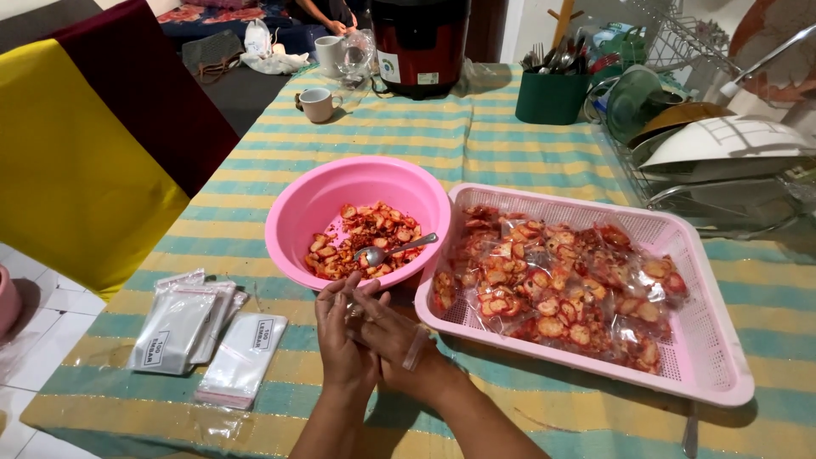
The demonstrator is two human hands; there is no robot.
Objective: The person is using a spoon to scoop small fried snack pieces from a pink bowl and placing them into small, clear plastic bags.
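- Head view: left hand (344, 336) and right hand (393, 336) meet just below the pink bowl (293, 217), fingers pinched together on a small clear plastic bag (367, 308).
- The bowl holds red chips and a metal spoon (393, 251).
- Pink basket (714, 374), at right, contains filled bags.
- Empty bag stacks (208, 336) lie at left on the striped tablecloth (510, 144).

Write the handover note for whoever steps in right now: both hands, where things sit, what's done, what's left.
Left hand and right hand are together at the table edge, working a small clear bag between the fingers; it looks empty.
Pink bowl just ahead holds loose red chips and a spoon.
Pink basket on the right holds many filled bags.
Empty bag stacks lie to the left.
Done: the basket's bags. Left: the chips in the bowl.
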